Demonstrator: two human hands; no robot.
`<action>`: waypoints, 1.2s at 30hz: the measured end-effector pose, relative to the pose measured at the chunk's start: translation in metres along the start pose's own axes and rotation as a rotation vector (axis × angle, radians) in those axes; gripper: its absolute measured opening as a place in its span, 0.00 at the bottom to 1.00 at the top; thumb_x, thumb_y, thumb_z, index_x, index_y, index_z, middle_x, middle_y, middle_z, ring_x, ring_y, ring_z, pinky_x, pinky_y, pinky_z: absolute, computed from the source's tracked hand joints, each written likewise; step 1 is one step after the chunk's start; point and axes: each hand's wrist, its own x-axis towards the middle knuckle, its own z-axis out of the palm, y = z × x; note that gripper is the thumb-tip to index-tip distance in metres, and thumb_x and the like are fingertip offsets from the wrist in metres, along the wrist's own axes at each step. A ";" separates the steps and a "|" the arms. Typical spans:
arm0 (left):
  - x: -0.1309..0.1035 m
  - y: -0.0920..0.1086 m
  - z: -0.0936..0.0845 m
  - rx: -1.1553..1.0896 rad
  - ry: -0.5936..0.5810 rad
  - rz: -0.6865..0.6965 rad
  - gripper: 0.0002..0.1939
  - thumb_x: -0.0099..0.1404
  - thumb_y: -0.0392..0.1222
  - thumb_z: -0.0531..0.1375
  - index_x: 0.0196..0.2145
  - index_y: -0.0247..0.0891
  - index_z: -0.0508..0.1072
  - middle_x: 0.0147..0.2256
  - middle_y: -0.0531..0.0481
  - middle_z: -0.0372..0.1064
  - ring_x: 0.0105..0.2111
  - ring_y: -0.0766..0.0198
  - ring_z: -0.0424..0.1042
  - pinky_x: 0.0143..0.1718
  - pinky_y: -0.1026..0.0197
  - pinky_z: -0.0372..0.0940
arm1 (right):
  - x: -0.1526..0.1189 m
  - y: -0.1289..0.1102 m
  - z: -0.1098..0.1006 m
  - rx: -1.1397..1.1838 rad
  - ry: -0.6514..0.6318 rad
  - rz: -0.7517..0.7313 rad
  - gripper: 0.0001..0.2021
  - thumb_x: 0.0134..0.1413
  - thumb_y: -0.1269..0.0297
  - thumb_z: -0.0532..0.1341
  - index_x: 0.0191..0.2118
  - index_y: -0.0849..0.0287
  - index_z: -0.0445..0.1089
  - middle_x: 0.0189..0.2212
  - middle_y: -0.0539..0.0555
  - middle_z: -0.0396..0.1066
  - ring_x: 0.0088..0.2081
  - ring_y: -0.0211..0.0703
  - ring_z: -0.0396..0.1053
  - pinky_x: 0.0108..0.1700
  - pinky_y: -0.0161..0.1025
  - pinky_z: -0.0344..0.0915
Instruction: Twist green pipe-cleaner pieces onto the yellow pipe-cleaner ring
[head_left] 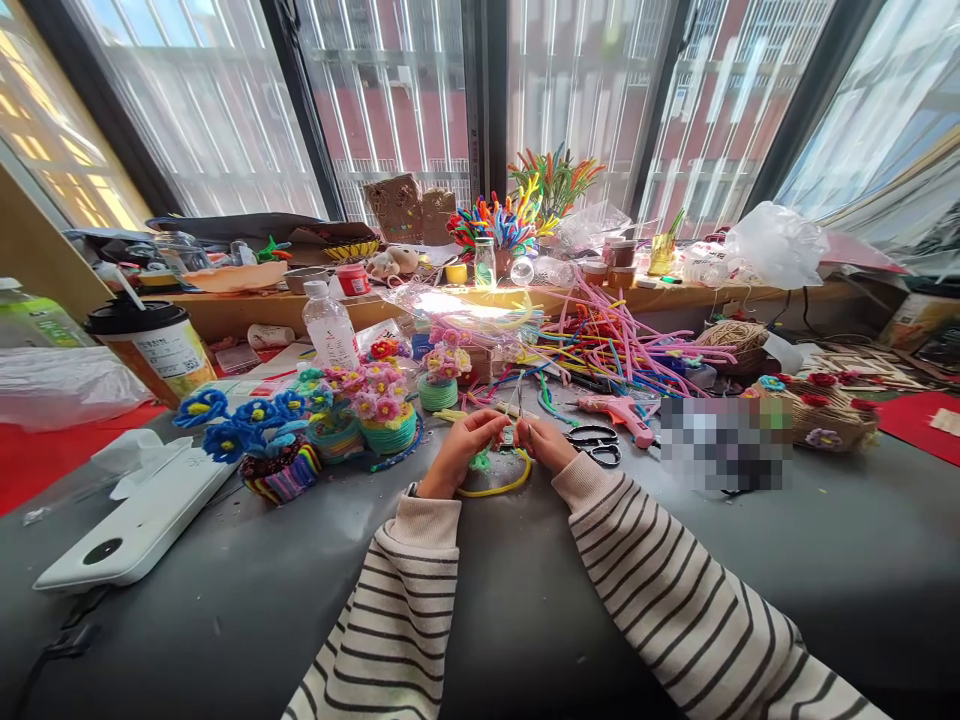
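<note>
My left hand (466,450) and my right hand (544,443) meet over the middle of the dark table, fingers closed in pinches. Thin pale strands stand up between the fingertips, but what they belong to is too small to tell. A yellow pipe cleaner (501,491) curves on the table below both hands. Near my left fingers lies a small green fuzzy piece (481,460). Black-handled scissors (596,441) rest just right of my right hand, with a pink glue gun (621,412) behind them.
Pots of fuzzy blue flowers (279,472) and pink flowers (390,432) stand to the left, near a white device (135,520) and a cup (157,345). Loose pipe cleaners (622,345) pile up behind. A twine-wrapped piece (817,420) sits at the right.
</note>
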 end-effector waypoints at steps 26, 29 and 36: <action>-0.005 -0.001 0.003 0.110 -0.278 -0.164 0.14 0.47 0.47 0.59 0.24 0.32 0.66 0.19 0.54 0.62 0.18 0.73 0.60 0.24 0.67 0.56 | 0.003 -0.003 -0.012 0.478 0.521 0.126 0.20 0.30 0.47 0.59 0.22 0.63 0.64 0.09 0.42 0.46 0.12 0.25 0.41 0.15 0.30 0.37; -0.003 -0.003 0.004 0.070 -0.255 -0.196 0.14 0.47 0.48 0.58 0.26 0.32 0.66 0.21 0.53 0.63 0.18 0.73 0.61 0.23 0.68 0.56 | 0.003 -0.002 -0.016 0.503 0.574 0.128 0.20 0.30 0.48 0.59 0.23 0.63 0.64 0.10 0.42 0.46 0.12 0.25 0.41 0.15 0.30 0.37; 0.003 -0.009 0.002 -0.018 -0.081 -0.126 0.13 0.46 0.46 0.59 0.27 0.33 0.65 0.22 0.54 0.63 0.20 0.73 0.63 0.20 0.70 0.54 | 0.003 -0.001 -0.019 0.517 0.605 0.097 0.20 0.31 0.47 0.59 0.22 0.62 0.63 0.10 0.42 0.47 0.12 0.25 0.41 0.14 0.30 0.36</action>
